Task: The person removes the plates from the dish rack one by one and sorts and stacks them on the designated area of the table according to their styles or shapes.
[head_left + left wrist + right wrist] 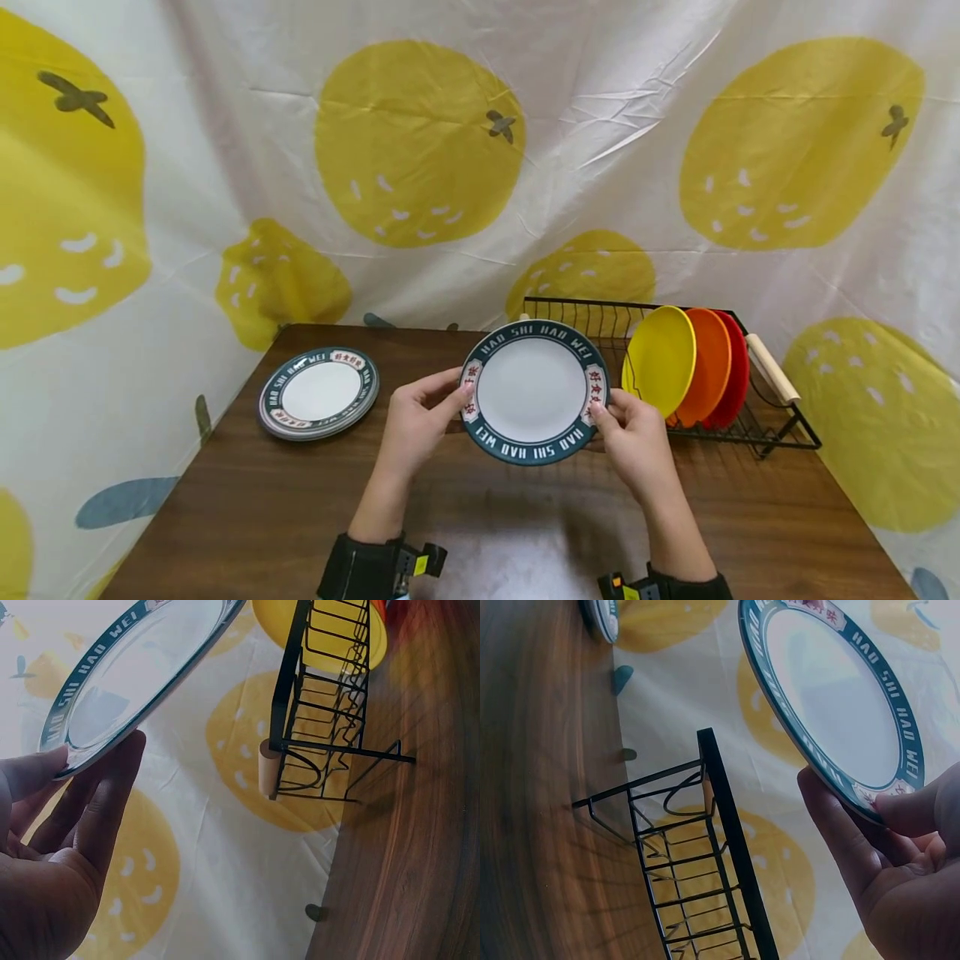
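A white plate [531, 390] with a dark green lettered rim is held up in front of the dish rack, its face turned toward me. My left hand [426, 417] pinches its left edge, thumb on the rim's face and fingers behind. On the opposite edge my right hand [636, 437] pinches it the same way. In the left wrist view the left thumb [34, 771] lies on the rim, with fingers under the plate. The right wrist view has the right thumb [911, 812] pressed on the lettered rim.
A black wire dish rack [780, 433] with wooden handles stands at the right, holding a yellow plate [660, 358], an orange plate [705, 367] and a red plate [735, 375] upright. Matching green-rimmed plates [318, 393] lie stacked at the left of the wooden table [247, 517]. A lemon-print cloth [450, 283] hangs behind.
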Demonstrator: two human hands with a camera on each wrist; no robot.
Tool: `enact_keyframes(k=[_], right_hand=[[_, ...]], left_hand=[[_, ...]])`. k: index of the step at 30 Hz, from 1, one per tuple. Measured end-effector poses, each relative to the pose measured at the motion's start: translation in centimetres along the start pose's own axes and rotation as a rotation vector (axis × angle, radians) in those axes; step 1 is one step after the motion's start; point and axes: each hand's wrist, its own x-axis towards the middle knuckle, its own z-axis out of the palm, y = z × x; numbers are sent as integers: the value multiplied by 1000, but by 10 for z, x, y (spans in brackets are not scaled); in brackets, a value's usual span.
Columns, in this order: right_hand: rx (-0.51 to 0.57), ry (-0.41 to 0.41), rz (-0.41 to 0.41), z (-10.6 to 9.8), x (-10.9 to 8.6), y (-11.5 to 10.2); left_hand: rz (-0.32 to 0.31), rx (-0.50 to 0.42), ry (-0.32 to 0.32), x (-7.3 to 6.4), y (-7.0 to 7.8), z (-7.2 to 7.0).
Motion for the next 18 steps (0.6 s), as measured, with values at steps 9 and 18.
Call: enact_keyframes(k=[9, 18], right_hand=[[7, 15, -15, -3, -1, -3], [1, 15, -3, -3, -5, -1]], left_hand=[[8, 19, -12, 5, 5, 1], [-11, 23, -14, 1, 4, 2]])
